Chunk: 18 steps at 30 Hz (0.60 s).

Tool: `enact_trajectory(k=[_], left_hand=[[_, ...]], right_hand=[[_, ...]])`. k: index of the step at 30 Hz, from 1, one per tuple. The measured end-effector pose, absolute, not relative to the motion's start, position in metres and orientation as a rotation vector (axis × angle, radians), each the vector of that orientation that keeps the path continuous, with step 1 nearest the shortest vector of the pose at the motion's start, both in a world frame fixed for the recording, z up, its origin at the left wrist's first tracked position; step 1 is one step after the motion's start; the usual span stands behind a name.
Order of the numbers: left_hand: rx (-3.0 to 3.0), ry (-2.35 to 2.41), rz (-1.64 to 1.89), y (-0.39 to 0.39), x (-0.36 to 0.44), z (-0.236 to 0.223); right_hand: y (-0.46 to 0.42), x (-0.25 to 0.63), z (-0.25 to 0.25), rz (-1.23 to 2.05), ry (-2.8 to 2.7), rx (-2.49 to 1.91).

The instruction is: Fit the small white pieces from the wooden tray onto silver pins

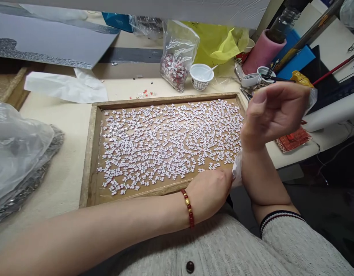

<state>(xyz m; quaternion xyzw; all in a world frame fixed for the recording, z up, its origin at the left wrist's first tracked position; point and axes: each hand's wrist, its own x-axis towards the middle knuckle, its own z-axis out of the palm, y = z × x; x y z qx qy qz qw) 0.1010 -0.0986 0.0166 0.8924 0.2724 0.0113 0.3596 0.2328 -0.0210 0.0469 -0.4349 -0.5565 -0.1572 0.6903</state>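
A wooden tray point(89, 157) holds scattered white pieces point(165, 138) while the left hand point(210, 188) pinches white tissue point(237, 168) and the right hand's point(276, 111) fingers curl in, empty.

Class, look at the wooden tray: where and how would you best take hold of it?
Probably grip the wooden tray by its two short walls, coming from both ends: these raised edges offer a hold, and lifting level should keep the small pale pieces spread inside from sliding.

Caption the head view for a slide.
Left hand holds white tissue by the right forearm, near a wooden tray of small pieces.
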Motion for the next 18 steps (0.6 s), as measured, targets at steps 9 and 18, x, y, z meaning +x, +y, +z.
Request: enact_trajectory(k=[9,18], left_hand=[[2.289,0.794,-0.107,-0.096,0.095,0.027],[2.328,0.761,-0.097,-0.094,0.092,0.02]], right_hand=[[-0.025,0.241,0.018,-0.403,-1.738,-0.906],[-0.037,0.267,0.007,-0.556,-1.788,-0.989]])
